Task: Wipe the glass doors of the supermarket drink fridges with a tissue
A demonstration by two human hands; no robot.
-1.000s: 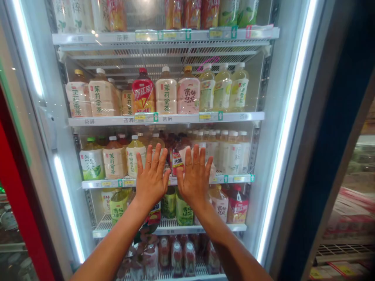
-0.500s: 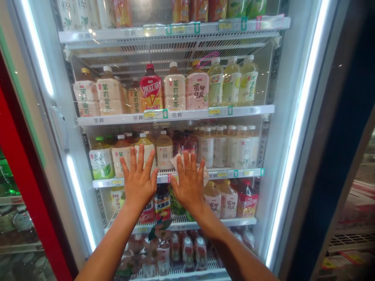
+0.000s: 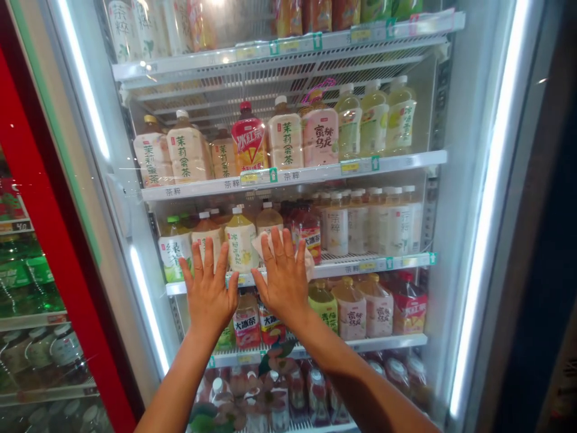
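The right hand (image 3: 283, 279) lay spread over a cloth (image 3: 309, 264) before the shelf's front edge (image 3: 354, 267), left of centre; the left hand (image 3: 208, 294) (seemingly empty) was spread beside it. Wiping glass (image 3: 282, 362) seemed underway, calling next for flat pressure.

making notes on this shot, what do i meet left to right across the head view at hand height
green bottles, red frame, left light strip, left hand, right hand, red-capped bottle, right light strip
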